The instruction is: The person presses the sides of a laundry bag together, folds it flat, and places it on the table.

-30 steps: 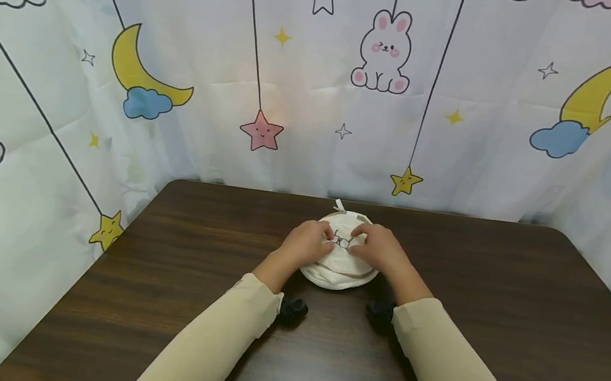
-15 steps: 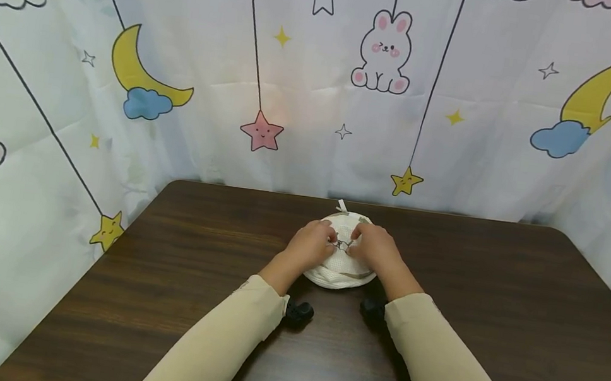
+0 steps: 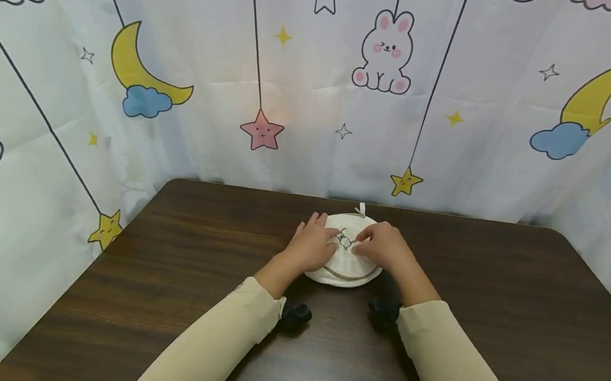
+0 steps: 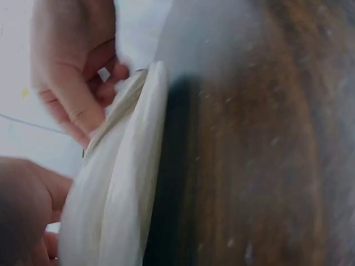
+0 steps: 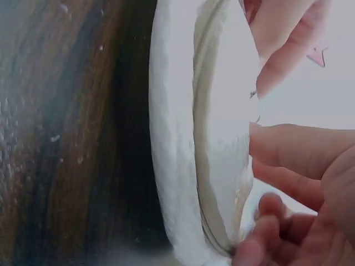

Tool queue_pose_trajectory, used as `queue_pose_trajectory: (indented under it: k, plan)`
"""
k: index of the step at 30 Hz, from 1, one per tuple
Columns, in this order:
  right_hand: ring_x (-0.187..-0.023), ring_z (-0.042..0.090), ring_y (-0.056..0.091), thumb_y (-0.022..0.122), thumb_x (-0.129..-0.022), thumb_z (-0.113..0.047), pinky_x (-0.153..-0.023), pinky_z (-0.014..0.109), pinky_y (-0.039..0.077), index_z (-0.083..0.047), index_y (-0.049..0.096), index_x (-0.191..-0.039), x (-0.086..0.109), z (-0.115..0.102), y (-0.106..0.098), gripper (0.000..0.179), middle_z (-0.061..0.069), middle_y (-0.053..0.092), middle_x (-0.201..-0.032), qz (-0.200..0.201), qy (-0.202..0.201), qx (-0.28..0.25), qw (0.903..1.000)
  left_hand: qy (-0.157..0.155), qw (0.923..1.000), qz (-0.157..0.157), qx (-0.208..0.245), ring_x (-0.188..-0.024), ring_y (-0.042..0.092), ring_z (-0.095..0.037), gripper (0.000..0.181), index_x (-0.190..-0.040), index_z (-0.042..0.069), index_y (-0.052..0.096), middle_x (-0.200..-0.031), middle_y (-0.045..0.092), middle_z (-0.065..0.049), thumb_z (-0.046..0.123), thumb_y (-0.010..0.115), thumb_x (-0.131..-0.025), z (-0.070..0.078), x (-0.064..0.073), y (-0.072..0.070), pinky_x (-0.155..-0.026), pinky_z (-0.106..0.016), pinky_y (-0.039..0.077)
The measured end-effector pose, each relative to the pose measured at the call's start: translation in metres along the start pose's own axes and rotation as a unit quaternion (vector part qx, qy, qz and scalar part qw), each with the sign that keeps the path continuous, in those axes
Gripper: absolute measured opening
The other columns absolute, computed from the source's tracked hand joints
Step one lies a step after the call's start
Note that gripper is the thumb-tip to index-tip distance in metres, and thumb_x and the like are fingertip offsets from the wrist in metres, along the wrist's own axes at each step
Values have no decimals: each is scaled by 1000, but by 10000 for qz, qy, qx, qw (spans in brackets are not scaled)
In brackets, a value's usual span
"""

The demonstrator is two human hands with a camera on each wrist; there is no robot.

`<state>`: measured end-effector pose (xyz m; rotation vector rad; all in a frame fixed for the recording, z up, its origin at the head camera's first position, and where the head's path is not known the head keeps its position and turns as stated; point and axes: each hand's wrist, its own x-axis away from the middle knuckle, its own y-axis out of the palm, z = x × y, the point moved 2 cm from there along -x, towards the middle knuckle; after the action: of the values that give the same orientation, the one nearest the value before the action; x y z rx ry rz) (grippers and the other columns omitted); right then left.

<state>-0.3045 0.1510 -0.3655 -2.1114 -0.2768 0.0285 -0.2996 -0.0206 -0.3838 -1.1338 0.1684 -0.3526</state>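
A round, cream-white fabric pouch (image 3: 348, 262) lies flat near the table's far edge. Its top carries a thin dark line drawing, and a small white tag (image 3: 361, 209) sticks out at the back. My left hand (image 3: 313, 242) rests on the pouch's left side with fingers spread. On the right, my right hand (image 3: 387, 248) touches the top with bent fingers. Up close in the right wrist view, the right thumb is against the top and other fingertips (image 5: 249, 252) are by the rim. A zip-like seam (image 5: 198, 166) follows the side. The underside is hidden.
The dark wooden table (image 3: 158, 274) reaches to a white curtain (image 3: 306, 89) printed with stars, moons and rabbits. Black wrist devices (image 3: 296, 316) hang under both sleeve cuffs, just above the tabletop.
The pouch has turned, its tag shifting rightward, and now looks flatter. My left fingers have spread out along its left edge. My right hand has moved slightly away from the left one.
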Motion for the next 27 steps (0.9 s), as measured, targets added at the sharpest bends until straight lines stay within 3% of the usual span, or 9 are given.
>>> queue_pose_trajectory:
  k: [4, 7, 15, 27]
  plan:
    - [-128, 43, 47, 72, -87, -17, -98, 50, 47, -1, 69, -120, 0, -6, 4, 36, 24, 54, -136, -36, -478, 358, 9982, -49, 9992, 30, -393, -152, 16, -29, 42, -146, 22, 50, -163, 24, -11, 29, 44, -105, 2, 1, 3, -120, -52, 18]
    - [-140, 43, 36, 65, -92, -12, -108, 52, 39, 2, 60, -132, -1, -7, 8, 43, 24, 43, -150, -375, -745, 321, 9960, 52, 9997, -55, -251, -151, 20, -30, 41, -147, 21, 48, -162, 26, -12, 24, 40, -107, 1, 0, 5, -120, -52, 19]
    - [-146, 48, 19, 54, -97, -10, -115, 57, 27, 6, 50, -140, 0, -1, 13, 46, 21, 27, -159, -809, -783, -53, 9936, 230, 9993, -273, 92, -153, 9, -32, 45, -151, 20, 41, -165, 14, -13, 25, 31, -108, -5, -5, 14, -120, -55, 12]
    - [-148, 46, 12, 52, -99, -11, -118, 60, 12, 5, 49, -141, -2, 1, 18, 46, 18, 22, -161, -974, -779, -68, 9922, 40, 9977, -678, 64, -154, -3, -29, 48, -155, 24, 33, -167, 2, -10, 29, 30, -108, -5, -5, 12, -120, -58, 6]
